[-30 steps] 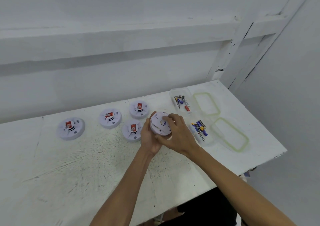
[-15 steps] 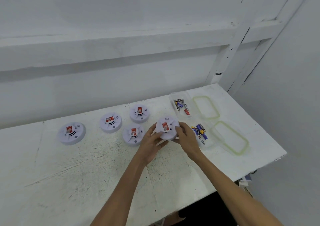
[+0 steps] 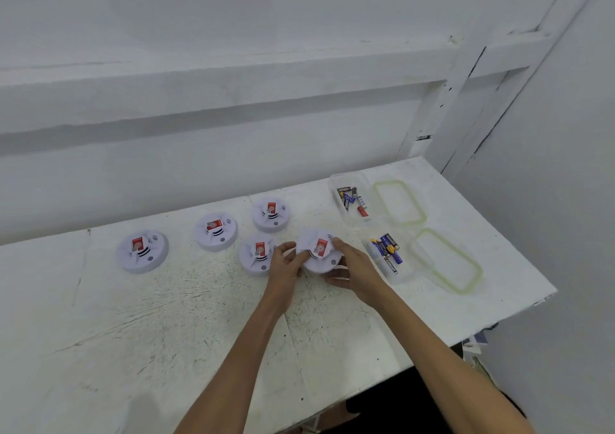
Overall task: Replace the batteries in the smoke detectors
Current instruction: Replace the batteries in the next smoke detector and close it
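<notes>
Fingers (image 3: 336, 279): on both hands they curl round the rim of one smoke detector (image 3: 320, 247), grasping it from either side.
Left hand (image 3: 285, 267): holds the detector's left edge, thumb on the far-left rim, the other fingers tucked against the near-left side.
Right hand (image 3: 357, 268): holds the right edge, thumb along the far-right rim beside the red label, fingers wrapped round the near side.
Smoke detector: white and round, red-labelled face up, low over the table (image 3: 166, 333), right of centre; whether its base touches the top cannot be told.
Neighbour detector (image 3: 257, 257): lies flat just left of the held one, partly behind the left hand.
Far detector (image 3: 270, 214): flat on the table, just beyond the neighbour.
Middle detector (image 3: 216, 231): flat, further left.
Leftmost detector (image 3: 142, 251): flat, well apart at the left.
Far box (image 3: 351, 220): clear plastic, open, at the far right, with a loose heap of batteries (image 3: 349, 197) inside.
Near box (image 3: 404, 273): clear, open, just right of the right hand, with blue-and-black batteries (image 3: 387, 252) lying inside.
Far lid (image 3: 399, 202): clear with a green seal, flat just right of the far box.
Near lid (image 3: 446, 260): the same kind, flat just right of the near box.
Table: white, scuffed, set against a white wall.
</notes>
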A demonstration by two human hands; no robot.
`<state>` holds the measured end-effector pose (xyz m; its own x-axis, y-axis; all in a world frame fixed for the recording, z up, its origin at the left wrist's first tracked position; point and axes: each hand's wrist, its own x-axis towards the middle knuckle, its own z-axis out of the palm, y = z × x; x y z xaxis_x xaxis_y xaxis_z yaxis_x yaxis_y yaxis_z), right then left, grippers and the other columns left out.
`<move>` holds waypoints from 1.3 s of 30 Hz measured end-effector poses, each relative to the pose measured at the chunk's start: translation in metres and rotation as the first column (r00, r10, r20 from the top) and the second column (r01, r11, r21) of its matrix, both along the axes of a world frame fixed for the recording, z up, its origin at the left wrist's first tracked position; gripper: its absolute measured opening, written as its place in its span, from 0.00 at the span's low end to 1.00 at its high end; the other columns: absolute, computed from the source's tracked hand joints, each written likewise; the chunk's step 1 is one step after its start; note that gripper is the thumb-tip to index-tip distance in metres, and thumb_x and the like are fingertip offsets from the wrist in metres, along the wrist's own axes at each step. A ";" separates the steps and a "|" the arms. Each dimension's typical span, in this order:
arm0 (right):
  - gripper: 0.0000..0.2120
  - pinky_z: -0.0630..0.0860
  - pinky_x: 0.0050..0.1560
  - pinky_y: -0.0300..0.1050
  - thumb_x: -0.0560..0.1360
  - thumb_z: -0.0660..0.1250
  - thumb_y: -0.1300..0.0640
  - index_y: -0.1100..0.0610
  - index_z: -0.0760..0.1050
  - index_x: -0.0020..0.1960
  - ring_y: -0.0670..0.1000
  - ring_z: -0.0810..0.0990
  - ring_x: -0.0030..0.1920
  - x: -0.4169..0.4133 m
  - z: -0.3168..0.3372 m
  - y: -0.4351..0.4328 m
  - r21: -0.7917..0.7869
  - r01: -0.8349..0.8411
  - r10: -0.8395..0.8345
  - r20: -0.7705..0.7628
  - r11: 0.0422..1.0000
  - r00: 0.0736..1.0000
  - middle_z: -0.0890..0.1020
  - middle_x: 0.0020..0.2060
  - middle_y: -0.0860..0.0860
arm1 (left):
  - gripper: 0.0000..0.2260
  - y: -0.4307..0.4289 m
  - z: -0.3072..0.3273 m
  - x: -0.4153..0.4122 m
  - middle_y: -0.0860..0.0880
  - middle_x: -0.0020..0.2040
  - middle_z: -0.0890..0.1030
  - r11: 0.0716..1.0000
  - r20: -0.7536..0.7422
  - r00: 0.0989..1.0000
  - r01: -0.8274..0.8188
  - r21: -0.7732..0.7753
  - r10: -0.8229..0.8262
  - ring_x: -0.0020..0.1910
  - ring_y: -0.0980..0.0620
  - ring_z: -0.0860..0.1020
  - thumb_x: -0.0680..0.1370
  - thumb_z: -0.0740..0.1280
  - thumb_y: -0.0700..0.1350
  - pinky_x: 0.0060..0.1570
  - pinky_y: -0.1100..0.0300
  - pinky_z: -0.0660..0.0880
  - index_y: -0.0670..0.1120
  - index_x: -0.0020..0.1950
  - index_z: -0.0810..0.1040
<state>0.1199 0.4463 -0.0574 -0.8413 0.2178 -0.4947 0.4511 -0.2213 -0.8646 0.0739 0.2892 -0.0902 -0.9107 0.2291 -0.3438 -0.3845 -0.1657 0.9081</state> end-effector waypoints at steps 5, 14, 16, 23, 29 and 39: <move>0.18 0.83 0.54 0.56 0.80 0.64 0.43 0.56 0.81 0.60 0.58 0.85 0.52 -0.004 -0.003 0.000 -0.012 -0.033 0.033 -0.035 0.999 0.999 0.86 0.52 0.56 | 0.25 0.005 0.001 0.004 0.49 0.65 0.81 0.998 -0.054 0.997 0.049 0.049 -0.047 0.61 0.50 0.82 0.78 0.74 0.46 0.58 0.53 0.81 0.49 0.73 0.70; 0.18 0.83 0.53 0.57 0.81 0.64 0.47 0.61 0.79 0.61 0.59 0.85 0.53 0.002 -0.029 -0.008 -0.073 0.075 -0.074 0.006 0.995 0.997 0.85 0.54 0.59 | 0.35 -0.002 -0.007 0.002 0.56 0.70 0.74 0.922 -0.230 0.910 0.283 -0.264 -0.345 0.64 0.68 0.75 0.76 0.75 0.36 0.60 0.68 0.75 0.49 0.78 0.63; 0.18 0.83 0.52 0.55 0.82 0.64 0.49 0.62 0.79 0.60 0.60 0.85 0.53 0.003 -0.030 -0.009 -0.119 0.085 -0.085 0.007 0.989 0.996 0.85 0.53 0.60 | 0.33 -0.002 -0.005 0.000 0.59 0.69 0.73 0.904 -0.235 0.893 0.310 -0.294 -0.383 0.62 0.73 0.73 0.77 0.74 0.35 0.59 0.72 0.73 0.52 0.76 0.62; 0.16 0.84 0.49 0.51 0.81 0.64 0.48 0.61 0.80 0.58 0.58 0.86 0.51 0.005 -0.033 -0.011 -0.100 0.107 -0.108 -0.003 0.989 0.994 0.85 0.52 0.59 | 0.32 -0.002 -0.011 -0.002 0.55 0.70 0.72 0.879 -0.278 0.861 0.323 -0.350 -0.427 0.65 0.71 0.72 0.78 0.72 0.35 0.61 0.71 0.72 0.50 0.77 0.61; 0.16 0.84 0.46 0.50 0.81 0.64 0.49 0.61 0.80 0.57 0.58 0.86 0.51 0.005 -0.033 -0.010 -0.114 0.118 -0.119 0.001 0.986 0.993 0.86 0.51 0.60 | 0.34 -0.001 -0.012 -0.002 0.50 0.73 0.70 0.874 -0.297 0.851 0.316 -0.368 -0.432 0.70 0.61 0.71 0.78 0.72 0.35 0.65 0.68 0.72 0.46 0.79 0.59; 0.18 0.83 0.53 0.56 0.81 0.65 0.48 0.61 0.79 0.60 0.59 0.85 0.53 0.005 -0.040 -0.009 -0.114 0.114 -0.116 -0.012 0.987 0.993 0.85 0.53 0.60 | 0.34 0.001 -0.016 -0.003 0.50 0.73 0.69 0.861 -0.305 0.838 0.319 -0.397 -0.452 0.70 0.60 0.70 0.78 0.71 0.34 0.62 0.74 0.69 0.46 0.79 0.57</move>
<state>0.1244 0.4377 -0.0974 -0.8231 0.2571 -0.5063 0.4012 -0.3676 -0.8390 0.0705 0.2900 -0.1063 -0.8422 0.5276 -0.1109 0.0257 0.2448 0.9692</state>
